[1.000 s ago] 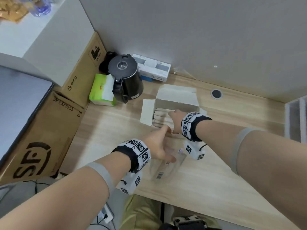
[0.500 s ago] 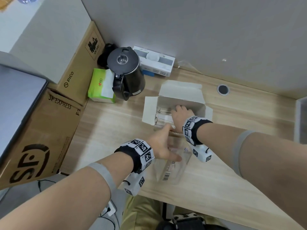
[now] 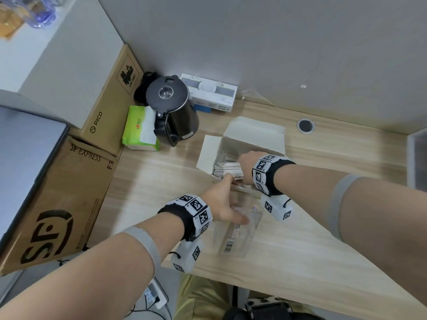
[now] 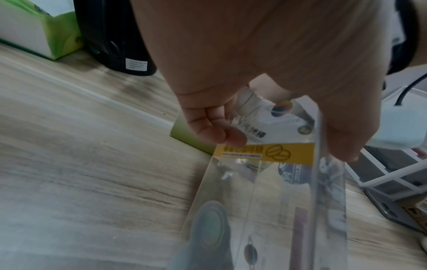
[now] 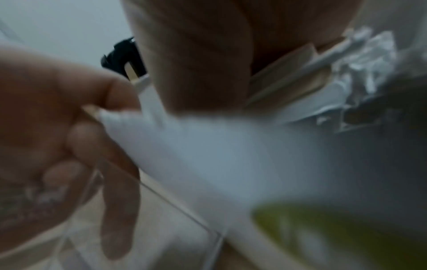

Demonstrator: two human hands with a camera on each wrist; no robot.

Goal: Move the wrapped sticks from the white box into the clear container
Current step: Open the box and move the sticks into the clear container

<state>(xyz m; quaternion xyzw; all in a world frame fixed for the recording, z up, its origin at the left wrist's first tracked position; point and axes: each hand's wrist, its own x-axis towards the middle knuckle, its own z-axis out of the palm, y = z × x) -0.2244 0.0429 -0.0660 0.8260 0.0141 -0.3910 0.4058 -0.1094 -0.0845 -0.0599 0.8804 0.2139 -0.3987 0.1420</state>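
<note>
Steadying the clear container [image 3: 240,229] with my left hand [image 3: 221,205] wrapped round it so it won't slide; right hand [image 3: 248,163] is down in the white box [image 3: 254,136] on the wrapped sticks [image 3: 227,168], grip hidden.

A white box [image 3: 251,137] is seen with pale, cream-toned wrapped sticks [image 3: 227,168] inside, and a green patch shows on its outer wall in the right wrist view. The clear container [image 3: 240,234] is marked with a yellow band printed with a coffee-bean outline, plus a black-and-white barcode label. Black wristbands carrying white blocks of black square-code patterns are worn on both wrists. A black kettle [image 3: 172,112] is flanked by a lime-green and white tissue pack [image 3: 138,132]. Brown cardboard boxes [image 3: 57,199] are printed in black lettering. The desk [image 3: 323,262] is patterned in light wood grain, against a grey wall.
</note>
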